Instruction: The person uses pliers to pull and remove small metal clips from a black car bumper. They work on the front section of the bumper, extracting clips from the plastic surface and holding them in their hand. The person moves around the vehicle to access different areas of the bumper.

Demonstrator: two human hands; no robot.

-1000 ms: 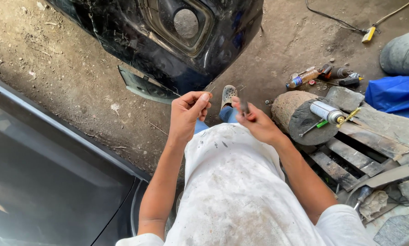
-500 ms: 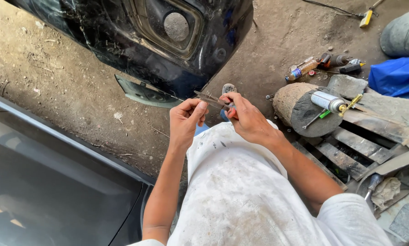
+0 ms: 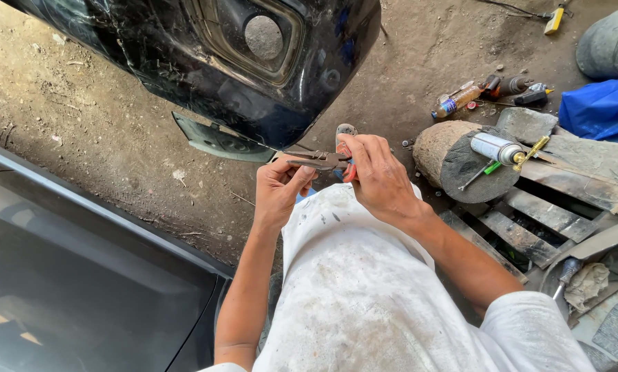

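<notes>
- Two hands meet over the knee: right hand (image 3: 381,180) clenched round the red-handled pliers (image 3: 322,161), whose jaws point past its fingertips.
- Left hand (image 3: 280,189) pinches something small just below the plier jaws; what, I cannot tell.
- Black bumper (image 3: 185,62) lies beyond both sets of fingers.

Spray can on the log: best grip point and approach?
Grip the spray can mid-barrel, coming from above. It lies on its side on the log, its round body bare, the nozzle end by a yellow tool, so avoid that end.
</notes>
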